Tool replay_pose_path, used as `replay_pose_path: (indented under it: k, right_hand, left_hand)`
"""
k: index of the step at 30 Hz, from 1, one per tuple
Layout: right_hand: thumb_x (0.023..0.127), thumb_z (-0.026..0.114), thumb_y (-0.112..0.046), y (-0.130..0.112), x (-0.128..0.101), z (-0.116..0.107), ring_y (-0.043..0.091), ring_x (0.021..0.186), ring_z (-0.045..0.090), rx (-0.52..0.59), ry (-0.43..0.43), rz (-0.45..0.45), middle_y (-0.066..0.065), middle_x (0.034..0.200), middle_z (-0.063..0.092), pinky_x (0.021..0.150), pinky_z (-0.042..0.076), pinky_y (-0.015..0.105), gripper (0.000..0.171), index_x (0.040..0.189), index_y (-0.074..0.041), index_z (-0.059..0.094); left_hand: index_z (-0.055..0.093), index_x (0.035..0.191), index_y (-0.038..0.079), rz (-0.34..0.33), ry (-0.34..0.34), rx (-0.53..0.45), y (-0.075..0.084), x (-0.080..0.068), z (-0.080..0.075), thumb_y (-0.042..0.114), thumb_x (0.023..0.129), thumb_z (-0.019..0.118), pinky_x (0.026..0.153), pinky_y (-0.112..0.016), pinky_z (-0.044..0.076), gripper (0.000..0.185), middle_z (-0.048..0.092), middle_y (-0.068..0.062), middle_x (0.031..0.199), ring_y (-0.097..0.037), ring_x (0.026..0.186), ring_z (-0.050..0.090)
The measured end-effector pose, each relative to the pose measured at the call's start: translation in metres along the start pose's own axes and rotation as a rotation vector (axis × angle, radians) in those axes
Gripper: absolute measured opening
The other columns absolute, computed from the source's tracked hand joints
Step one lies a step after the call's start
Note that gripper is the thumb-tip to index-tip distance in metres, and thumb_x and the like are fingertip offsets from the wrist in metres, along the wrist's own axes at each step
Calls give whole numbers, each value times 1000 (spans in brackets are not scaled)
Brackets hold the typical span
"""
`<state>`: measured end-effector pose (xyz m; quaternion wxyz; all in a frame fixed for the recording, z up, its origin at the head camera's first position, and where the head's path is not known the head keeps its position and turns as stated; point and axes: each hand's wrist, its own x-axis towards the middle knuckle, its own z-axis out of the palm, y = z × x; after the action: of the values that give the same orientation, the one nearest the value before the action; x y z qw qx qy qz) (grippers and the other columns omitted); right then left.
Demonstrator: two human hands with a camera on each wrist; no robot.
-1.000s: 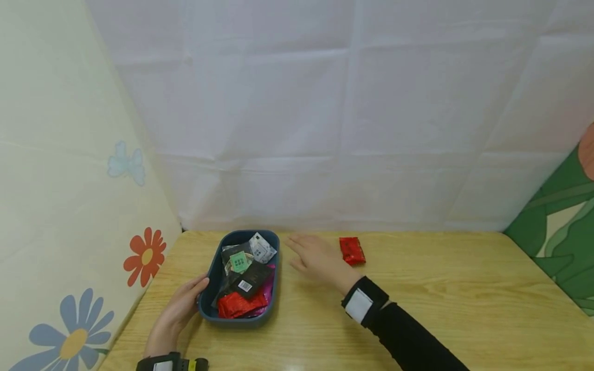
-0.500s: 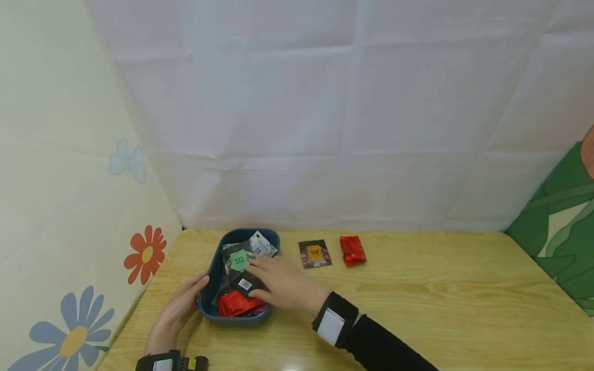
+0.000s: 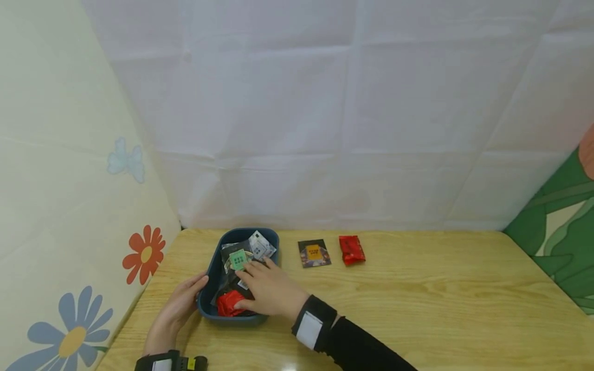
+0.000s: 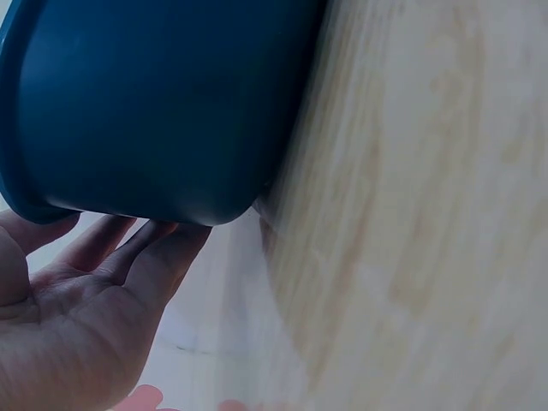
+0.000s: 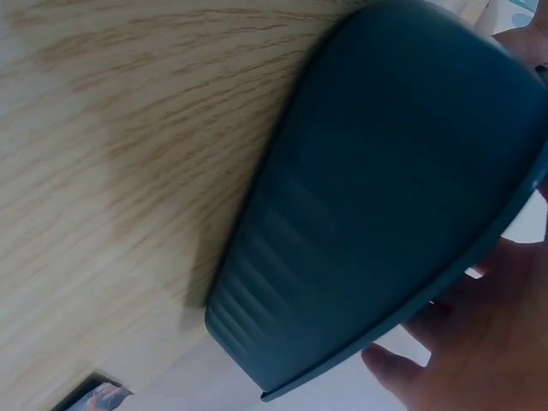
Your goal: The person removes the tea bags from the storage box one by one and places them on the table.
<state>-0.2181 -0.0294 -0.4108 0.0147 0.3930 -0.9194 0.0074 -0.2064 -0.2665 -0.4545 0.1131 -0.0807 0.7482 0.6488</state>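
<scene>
Now hands (image 3: 266, 291) at tray (image 3: 211, 270) rim, table (image 3: 441, 304) open rightward

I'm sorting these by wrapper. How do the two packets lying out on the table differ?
The black packet is flat, square and dark with an orange centre; the red packet is plain red, puffier and crinkled. The black packet lies nearer the blue tray; the red packet lies farther right. Both rest on the wooden table, untouched by either hand.
</scene>
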Motion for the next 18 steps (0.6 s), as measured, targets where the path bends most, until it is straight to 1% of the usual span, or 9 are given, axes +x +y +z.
replay_pose_path:
  k: [5, 8, 11, 14, 18]
  right_hand:
    - [94, 49, -66, 0, 2, 4, 21, 138, 41, -7, -33, 39, 4, 152, 44, 112, 34, 43, 72, 149, -20, 46]
    - [94, 52, -62, -1, 3, 5, 20, 136, 43, -31, -24, 41, 3, 150, 47, 110, 37, 41, 68, 147, -20, 49]
    - [96, 58, -54, -1, 3, 5, 18, 132, 47, -71, 11, 28, 2, 145, 52, 107, 40, 37, 60, 144, -19, 54]
    - [96, 63, -44, 0, 3, 6, 16, 126, 52, -123, 68, 4, 0, 138, 58, 103, 44, 35, 50, 139, -18, 58]
    - [96, 65, -28, 1, 3, 9, 15, 117, 58, -182, 147, -25, -1, 128, 64, 96, 48, 33, 37, 132, -18, 64]
  left_hand:
    - [28, 151, -9, -9, 7, 6, 0, 0, 0, 32, 107, 44, 110, -56, 32, 62, 34, -30, 152, -40, 137, 38]
    - [28, 151, -9, -9, 7, 13, 2, 0, 0, 32, 107, 44, 110, -56, 32, 63, 34, -30, 151, -41, 137, 38]
    - [27, 151, -10, -5, 3, 19, 3, 0, 0, 32, 107, 43, 110, -56, 32, 63, 34, -31, 151, -41, 137, 38]
    - [28, 151, -10, -3, 8, 19, 3, -1, 1, 31, 107, 43, 110, -55, 33, 61, 35, -30, 151, -40, 136, 39]
    - [28, 150, -10, 7, 4, 22, 3, -2, 1, 30, 108, 42, 109, -55, 34, 61, 36, -30, 150, -39, 135, 41]
